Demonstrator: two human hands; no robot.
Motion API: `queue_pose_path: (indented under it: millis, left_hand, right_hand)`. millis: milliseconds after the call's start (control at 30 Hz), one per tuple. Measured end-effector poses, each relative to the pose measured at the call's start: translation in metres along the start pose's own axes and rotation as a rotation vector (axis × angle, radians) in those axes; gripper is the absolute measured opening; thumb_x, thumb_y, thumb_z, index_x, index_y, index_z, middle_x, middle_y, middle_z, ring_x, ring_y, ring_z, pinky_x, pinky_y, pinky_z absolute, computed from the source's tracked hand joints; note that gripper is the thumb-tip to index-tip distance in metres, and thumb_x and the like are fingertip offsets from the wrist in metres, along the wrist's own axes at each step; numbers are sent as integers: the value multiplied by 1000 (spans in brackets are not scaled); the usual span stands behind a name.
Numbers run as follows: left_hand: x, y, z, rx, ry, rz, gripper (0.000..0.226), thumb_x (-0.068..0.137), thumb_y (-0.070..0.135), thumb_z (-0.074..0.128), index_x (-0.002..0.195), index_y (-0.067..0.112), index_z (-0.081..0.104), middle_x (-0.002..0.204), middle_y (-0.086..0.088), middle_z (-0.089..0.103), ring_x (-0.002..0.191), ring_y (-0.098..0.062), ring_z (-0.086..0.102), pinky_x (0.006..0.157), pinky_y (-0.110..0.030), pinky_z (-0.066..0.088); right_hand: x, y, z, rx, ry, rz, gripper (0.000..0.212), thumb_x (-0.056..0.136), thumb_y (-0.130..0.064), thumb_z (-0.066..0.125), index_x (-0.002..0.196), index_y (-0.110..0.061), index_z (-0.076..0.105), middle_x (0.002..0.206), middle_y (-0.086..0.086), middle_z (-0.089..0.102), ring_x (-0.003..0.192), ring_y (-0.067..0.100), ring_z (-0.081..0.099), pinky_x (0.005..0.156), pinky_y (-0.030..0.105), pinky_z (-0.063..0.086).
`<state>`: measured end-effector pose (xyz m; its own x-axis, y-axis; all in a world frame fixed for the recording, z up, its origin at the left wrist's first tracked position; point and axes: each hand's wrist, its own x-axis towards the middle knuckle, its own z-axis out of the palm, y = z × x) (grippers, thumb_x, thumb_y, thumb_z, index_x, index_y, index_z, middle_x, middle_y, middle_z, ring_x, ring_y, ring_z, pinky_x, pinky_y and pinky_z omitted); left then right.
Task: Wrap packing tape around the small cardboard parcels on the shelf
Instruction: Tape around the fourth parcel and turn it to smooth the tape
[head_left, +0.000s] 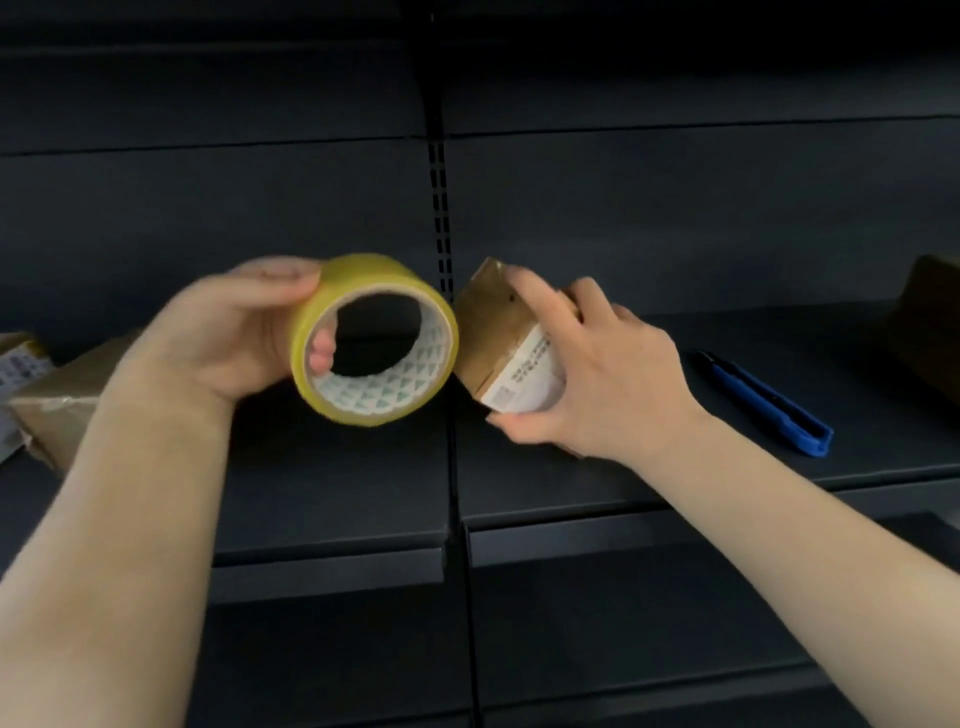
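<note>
The left hand (228, 332) sits left of centre in the frame with its fingers (322, 351) hooked through the core of a yellow roll of packing tape (376, 340); two fingertips show inside the hole and the thumb lies over the roll's upper outer face, so the roll is firmly grasped. The roll stands on edge, its open core facing the camera, with a white inner ring printed in a green triangle pattern.

The right hand (602, 374) is just right of centre, its fingers clasped round a small cardboard parcel (501, 332): the index finger lies across the upper brown face, the thumb presses the lower corner, and the other fingers curl behind. The parcel is tilted, one corner pointing up toward the shelf's slotted upright (440, 218), and a white printed label (530, 376) covers its lower face. Roll and parcel sit side by side at mid-frame; whether they touch cannot be told.

Both are held above a dark shelf (332, 483). At the right of the frame a blue utility knife (763, 402) lies on the shelf, and a brown box (930, 317) sits at the far right edge. At the left edge, partly behind the left forearm, lie other cardboard parcels (57, 400), one with a white label.
</note>
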<state>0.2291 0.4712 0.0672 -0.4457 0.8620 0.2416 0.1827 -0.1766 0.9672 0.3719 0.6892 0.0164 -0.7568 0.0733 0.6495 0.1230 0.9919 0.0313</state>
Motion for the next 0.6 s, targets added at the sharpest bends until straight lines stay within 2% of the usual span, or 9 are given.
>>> queue_pose_path:
  millis: [67,133,200,300,333,400,467,533,600]
  left_hand:
    - [16,11,-1,77,21,-44,38,36,47,86,54,17,69,39,1,55,33,-9,52,40,-16,46]
    - [33,23,5,160,44,-89,46,23,50,89,50,19,68,39,1,55,35,-8,54,39,-18,47]
    - [45,34,11,233,79,-133,56,13,52,89,53,19,68,41,1,56,37,-7,56,40,-18,48]
    - [61,41,19,306,155,-173,75,7,56,86,66,15,63,42,1,57,38,-7,57,38,-18,48]
    - [65,40,19,389,176,-201,74,13,59,85,69,14,62,45,1,58,40,-8,57,37,-19,47]
    - [66,32,23,579,199,-307,51,48,56,77,73,14,61,58,-6,59,49,-15,55,40,-22,46]
    - [67,16,24,600,253,-389,30,74,44,66,75,14,61,62,-8,53,51,-16,51,39,-22,44]
    - [69,3,26,556,287,-414,27,78,42,64,76,15,62,57,-6,53,45,-14,51,36,-21,44]
    - [66,-6,22,433,283,-368,32,66,47,69,67,16,61,43,0,50,37,-12,48,36,-21,41]
  right_hand:
    - [3,4,3,21,34,66,100,51,-79,49,135,-30,25,101,4,55,72,28,61,51,24,36]
    - [8,6,4,45,19,137,100,52,-79,52,135,-29,25,106,3,54,79,28,61,55,28,40]
    - [14,9,7,88,-23,201,101,54,-75,59,137,-28,25,114,1,51,87,28,61,63,33,48]
    - [16,15,12,159,-12,260,98,56,-72,64,135,-26,27,117,0,50,92,26,60,68,34,49]
    - [15,19,15,226,-1,314,94,58,-70,65,133,-26,28,119,0,51,94,25,60,68,33,47]
    - [10,29,19,386,21,439,86,60,-68,63,129,-28,29,118,-1,54,98,24,59,71,32,44]
    - [6,35,23,409,31,463,84,60,-70,59,128,-28,29,116,-2,55,97,22,58,70,32,43]
    - [5,36,23,398,24,468,84,60,-70,59,128,-28,29,113,-3,54,92,19,57,68,31,43]
    - [5,36,24,393,13,477,85,60,-71,59,127,-28,28,112,-4,53,91,17,57,68,32,46]
